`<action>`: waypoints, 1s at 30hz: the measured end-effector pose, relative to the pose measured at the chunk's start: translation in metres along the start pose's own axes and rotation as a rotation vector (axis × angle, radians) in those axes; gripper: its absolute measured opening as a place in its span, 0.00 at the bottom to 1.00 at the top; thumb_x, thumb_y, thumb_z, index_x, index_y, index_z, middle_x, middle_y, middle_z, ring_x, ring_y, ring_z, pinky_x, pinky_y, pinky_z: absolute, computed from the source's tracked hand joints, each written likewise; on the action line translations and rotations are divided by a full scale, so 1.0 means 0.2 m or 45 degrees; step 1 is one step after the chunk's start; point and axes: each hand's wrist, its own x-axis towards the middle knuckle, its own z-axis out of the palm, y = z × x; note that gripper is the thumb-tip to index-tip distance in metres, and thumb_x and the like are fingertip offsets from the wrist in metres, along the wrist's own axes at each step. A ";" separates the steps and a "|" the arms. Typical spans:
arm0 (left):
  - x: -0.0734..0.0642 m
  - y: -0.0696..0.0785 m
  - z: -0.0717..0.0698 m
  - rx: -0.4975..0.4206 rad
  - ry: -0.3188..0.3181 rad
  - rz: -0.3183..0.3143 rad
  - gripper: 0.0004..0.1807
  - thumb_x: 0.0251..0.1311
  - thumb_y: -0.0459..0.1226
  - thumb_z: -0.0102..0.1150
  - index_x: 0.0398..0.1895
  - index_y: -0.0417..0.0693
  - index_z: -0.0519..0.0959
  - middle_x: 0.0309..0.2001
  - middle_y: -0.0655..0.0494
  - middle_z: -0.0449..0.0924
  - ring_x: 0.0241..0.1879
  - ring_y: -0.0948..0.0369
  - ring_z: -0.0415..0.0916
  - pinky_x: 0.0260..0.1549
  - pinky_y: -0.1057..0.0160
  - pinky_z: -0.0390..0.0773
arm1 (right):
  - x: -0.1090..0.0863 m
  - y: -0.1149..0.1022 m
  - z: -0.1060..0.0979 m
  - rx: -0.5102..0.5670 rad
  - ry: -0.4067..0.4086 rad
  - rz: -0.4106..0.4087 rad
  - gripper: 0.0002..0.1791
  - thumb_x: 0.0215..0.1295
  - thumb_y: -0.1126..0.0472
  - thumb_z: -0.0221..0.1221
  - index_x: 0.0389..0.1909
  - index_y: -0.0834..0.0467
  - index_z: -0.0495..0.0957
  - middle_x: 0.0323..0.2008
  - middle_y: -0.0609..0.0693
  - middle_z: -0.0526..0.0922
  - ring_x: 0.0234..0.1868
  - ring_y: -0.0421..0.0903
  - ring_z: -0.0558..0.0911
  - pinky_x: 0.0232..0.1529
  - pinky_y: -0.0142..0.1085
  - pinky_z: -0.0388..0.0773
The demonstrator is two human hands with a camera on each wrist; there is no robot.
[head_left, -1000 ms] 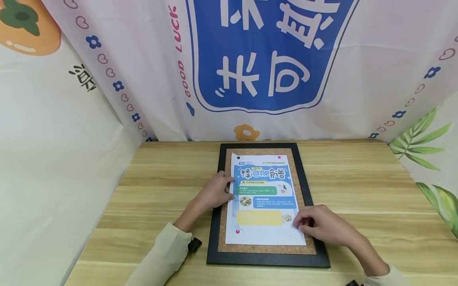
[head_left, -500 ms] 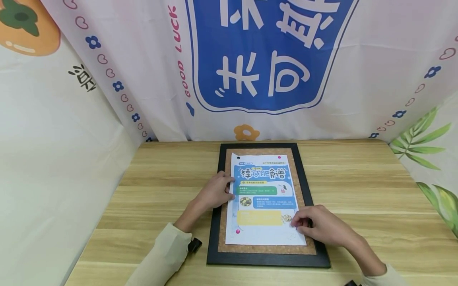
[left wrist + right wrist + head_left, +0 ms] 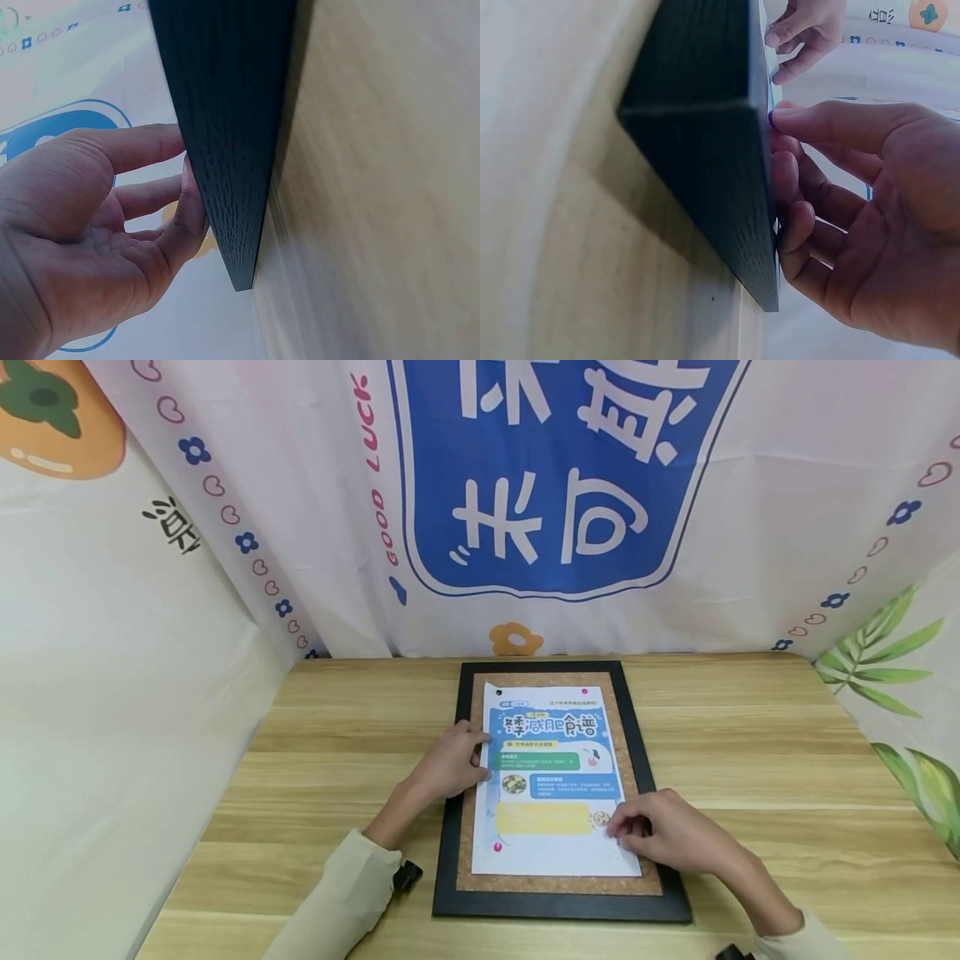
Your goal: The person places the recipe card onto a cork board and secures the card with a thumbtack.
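Observation:
A printed paper poster lies on a cork board with a black frame. Black and pink pushpins sit at its top corners, and another pink pushpin at its lower left. My left hand touches the poster's left edge with thumb and fingertips spread. Over the lower right part of the sheet, my right hand pinches a small purple pushpin between thumb and forefinger. Its point is hidden, and I cannot tell whether it touches the paper.
The board lies on a wooden table, near its back edge. Behind it hangs a printed cloth, with more cloth at both sides. Dark wrist straps show at the sleeves.
My right hand has moved slightly left over the poster, the pushpin in its fingers. The left hand stays at the poster's left edge.

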 end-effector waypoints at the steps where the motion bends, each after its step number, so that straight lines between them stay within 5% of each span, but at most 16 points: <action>1: 0.00 0.00 0.00 0.000 0.000 0.002 0.33 0.62 0.32 0.77 0.70 0.35 0.79 0.53 0.45 0.75 0.36 0.60 0.71 0.32 0.68 0.71 | 0.00 0.00 0.00 0.000 -0.002 0.002 0.09 0.68 0.69 0.68 0.39 0.50 0.89 0.33 0.39 0.87 0.30 0.33 0.77 0.32 0.29 0.77; 30: 0.00 0.00 0.00 0.012 0.009 0.004 0.33 0.61 0.32 0.77 0.70 0.35 0.79 0.51 0.46 0.75 0.38 0.60 0.71 0.35 0.66 0.71 | 0.05 0.04 -0.04 0.021 -0.039 0.008 0.06 0.65 0.64 0.71 0.37 0.48 0.91 0.29 0.37 0.84 0.30 0.33 0.77 0.33 0.29 0.77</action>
